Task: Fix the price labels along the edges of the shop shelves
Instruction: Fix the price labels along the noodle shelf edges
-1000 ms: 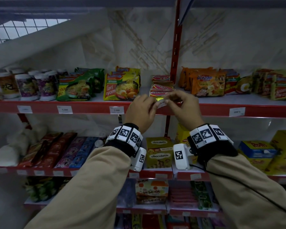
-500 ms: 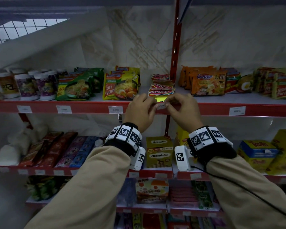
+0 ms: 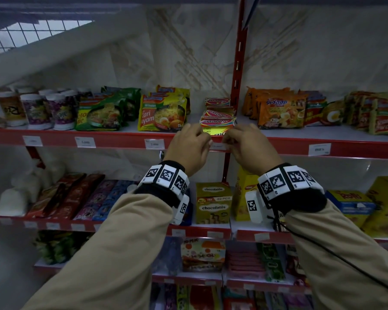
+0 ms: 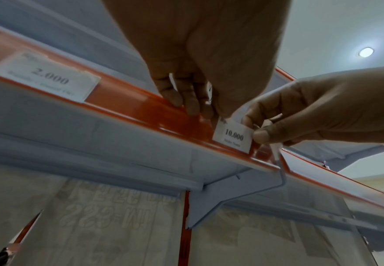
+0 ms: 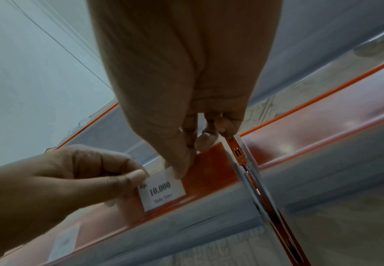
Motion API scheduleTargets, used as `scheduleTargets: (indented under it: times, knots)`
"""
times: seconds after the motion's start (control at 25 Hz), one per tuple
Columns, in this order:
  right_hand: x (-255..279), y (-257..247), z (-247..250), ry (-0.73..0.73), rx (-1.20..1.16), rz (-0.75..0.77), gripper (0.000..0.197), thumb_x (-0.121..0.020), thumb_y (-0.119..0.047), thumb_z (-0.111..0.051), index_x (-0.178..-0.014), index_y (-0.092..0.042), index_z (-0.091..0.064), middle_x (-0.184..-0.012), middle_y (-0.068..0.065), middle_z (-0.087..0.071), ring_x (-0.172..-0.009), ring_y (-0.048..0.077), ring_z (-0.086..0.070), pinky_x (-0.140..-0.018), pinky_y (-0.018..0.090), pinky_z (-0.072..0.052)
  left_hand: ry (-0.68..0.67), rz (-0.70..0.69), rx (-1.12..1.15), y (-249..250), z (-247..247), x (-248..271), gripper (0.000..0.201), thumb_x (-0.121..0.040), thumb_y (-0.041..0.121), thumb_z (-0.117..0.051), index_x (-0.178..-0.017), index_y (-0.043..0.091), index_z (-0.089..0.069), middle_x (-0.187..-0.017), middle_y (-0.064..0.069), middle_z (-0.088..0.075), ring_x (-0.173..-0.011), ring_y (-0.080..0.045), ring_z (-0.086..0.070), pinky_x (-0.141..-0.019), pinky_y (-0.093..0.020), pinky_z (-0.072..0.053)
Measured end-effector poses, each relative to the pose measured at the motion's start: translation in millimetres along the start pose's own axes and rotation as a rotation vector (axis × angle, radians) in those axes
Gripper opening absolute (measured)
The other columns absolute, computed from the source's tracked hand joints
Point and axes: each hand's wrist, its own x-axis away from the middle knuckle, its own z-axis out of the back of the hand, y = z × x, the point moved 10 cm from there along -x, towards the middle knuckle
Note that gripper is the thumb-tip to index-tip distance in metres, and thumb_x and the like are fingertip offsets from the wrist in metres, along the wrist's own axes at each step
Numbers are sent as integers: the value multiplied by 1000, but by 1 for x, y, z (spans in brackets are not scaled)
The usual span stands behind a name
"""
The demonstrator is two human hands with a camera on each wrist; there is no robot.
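A white price label (image 3: pixel 218 146) printed "10.000" lies against the red front strip (image 3: pixel 112 139) of the upper shelf, just left of the red upright. My left hand (image 3: pixel 207 142) pinches the label's (image 5: pixel 163 190) left top corner, with its other fingertips (image 4: pixel 186 106) on the strip. My right hand (image 3: pixel 227 142) pinches the label's (image 4: pixel 232 137) right edge between thumb and forefinger. In the right wrist view the right thumb (image 5: pixel 179 169) presses on the label's top edge. The head view hides most of the label behind both hands.
A "2.000" label (image 3: pixel 154 144) sits on the strip to the left, and another label (image 3: pixel 319 149) to the right. Noodle packets (image 3: pixel 161 113) and small red boxes (image 3: pixel 217 117) stand right behind the hands. The red upright post (image 3: pixel 235 86) and a bracket (image 4: pixel 232 194) are close by.
Both hands have come down a little with the label, from just above the shelf edge onto the red strip. The label now lies flat against the strip.
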Motion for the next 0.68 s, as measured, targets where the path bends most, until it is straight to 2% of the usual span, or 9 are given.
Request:
scheduleTargets:
  times: [0.12,0.28,0.48,0.68]
  knots:
    - [1,-1,-1,-15,28,-9,17,-93,-17,-54,-105,-16,-66,-105,5,-57,-98,26,-45,-83,42,-42,-2,40,69,-4,-2,2,20,-94,21,-52,-95,4,-63,-94,-11,-56,-87,-26,-46,-73,-37,-40]
    - [3,-2,2,10,-12,-18,13,-91,-16,-57,-102,-17,-64,-103,3,-58,-96,24,-45,-81,40,-42,5,57,87,-5,-3,2,19,-95,20,-52,-95,4,-62,-94,-13,-56,-87,-28,-46,-72,-36,-38]
    - [4,-1,3,59,-23,-44,11,-89,-15,-59,-99,-15,-65,-103,4,-60,-96,24,-45,-78,38,-41,22,56,79,-6,-2,2,21,-96,20,-52,-95,2,-63,-92,-14,-56,-85,-30,-47,-72,-42,-42]
    - [9,5,10,154,-60,-88,14,-85,-16,-66,-98,-14,-64,-98,3,-65,-95,25,-48,-77,40,-44,67,26,65,-7,4,1,16,-92,20,-58,-98,6,-62,-92,-10,-59,-85,-27,-51,-68,-37,-43]
